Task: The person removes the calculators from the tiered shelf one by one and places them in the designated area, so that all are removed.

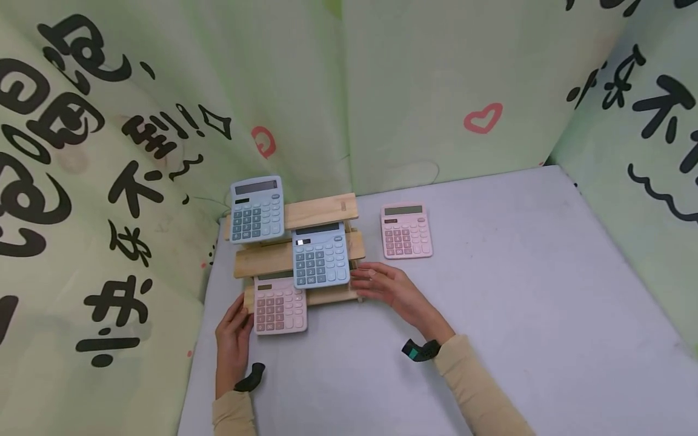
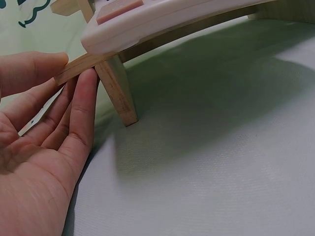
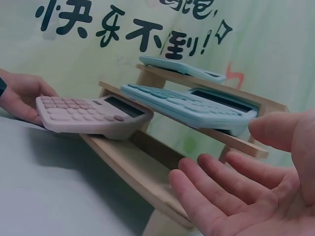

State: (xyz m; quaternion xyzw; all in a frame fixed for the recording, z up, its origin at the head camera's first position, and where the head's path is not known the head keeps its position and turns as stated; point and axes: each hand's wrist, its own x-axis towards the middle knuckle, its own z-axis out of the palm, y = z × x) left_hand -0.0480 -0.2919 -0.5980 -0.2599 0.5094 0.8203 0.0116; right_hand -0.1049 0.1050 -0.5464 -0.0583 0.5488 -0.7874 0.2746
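Observation:
A three-tier wooden rack (image 1: 322, 213) stands at the left of the table. My left hand (image 1: 234, 339) pinches the left end of its lowest board (image 2: 78, 68), thumb above and fingers below. On that board lies a pink calculator (image 1: 280, 309), overhanging the front. The middle tier bears a blue calculator (image 1: 320, 257); another blue calculator (image 1: 257, 209) lies on the top tier at the left. At the rack's right side my right hand (image 1: 389, 290) has its fingers extended and grips nothing. Its thumb (image 3: 275, 129) is close to the middle calculator; whether they touch I cannot tell.
To the right of the rack, a second pink calculator (image 1: 406, 231) lies flat on the white tabletop (image 1: 518, 290). Printed curtains (image 1: 403, 109) hang behind and along both sides of the table. The rack stands close to the left and back curtains.

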